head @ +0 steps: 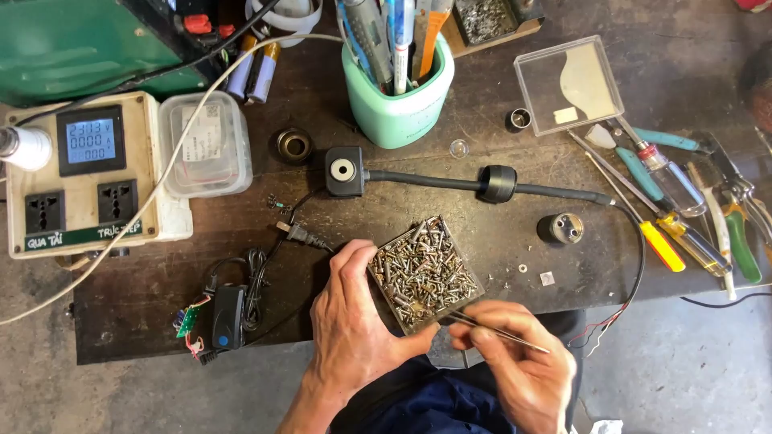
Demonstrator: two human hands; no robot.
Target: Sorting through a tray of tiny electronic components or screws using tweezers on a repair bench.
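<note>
A small square clear tray [388,294] heaped with several metal screws sits at the near edge of the dark wooden bench. My left hand [354,321] grips the tray's left and near sides, thumb along its front edge. My right hand [519,362] pinches thin metal tweezers [497,331], whose tips point at the tray's near right corner. Behind the tray lies a black square lamp head [344,170] on a long black flexible cable [434,182] with a round collar [497,183].
Mint cup [400,104] of pens at the back. Screwdrivers and pliers [683,217] lie right. A socket box with meter [80,173] and clear box [205,145] stand left. Black plug and adapter with circuit board [225,313] lie near left. A small metal cylinder [560,228] stands right.
</note>
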